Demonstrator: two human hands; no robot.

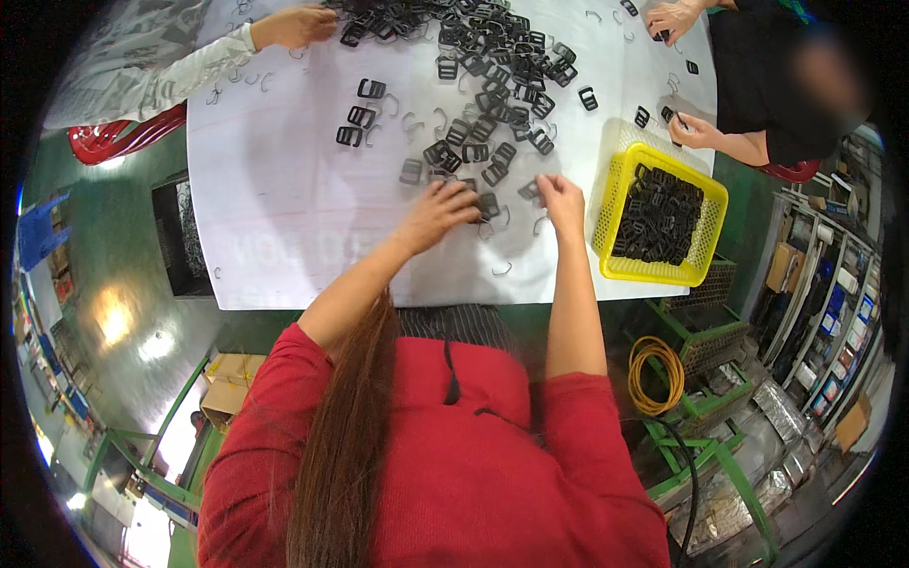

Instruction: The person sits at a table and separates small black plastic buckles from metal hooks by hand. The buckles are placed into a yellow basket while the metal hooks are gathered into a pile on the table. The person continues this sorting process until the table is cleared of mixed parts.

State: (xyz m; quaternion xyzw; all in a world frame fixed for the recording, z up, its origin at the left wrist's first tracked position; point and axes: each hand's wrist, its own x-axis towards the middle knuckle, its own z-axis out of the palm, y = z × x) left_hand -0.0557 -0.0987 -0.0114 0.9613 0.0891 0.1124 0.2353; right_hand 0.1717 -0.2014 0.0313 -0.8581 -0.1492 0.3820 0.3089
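My left hand [438, 216] reaches over the near end of a heap of black plastic strap buckles [475, 151], fingers stretched out and touching the nearest ones. What lies under its fingertips is partly hidden. To its right, my right hand [564, 203] pinches a black buckle [530, 190], slightly blurred, just above the white table [312, 208]. Thin curved flash scraps [502, 270] lie around both hands. A yellow plastic basket [606, 269] full of black buckles stands to the right of my right hand.
At the far left, a co-worker's hand [295, 26] touches the heap. Another co-worker's hands [696, 131] handle buckles at the right edge. A few loose buckles [361, 117] lie left of the heap. A dark crate [183, 237] stands below the table's left side; a coiled orange hose [655, 377] hangs at lower right.
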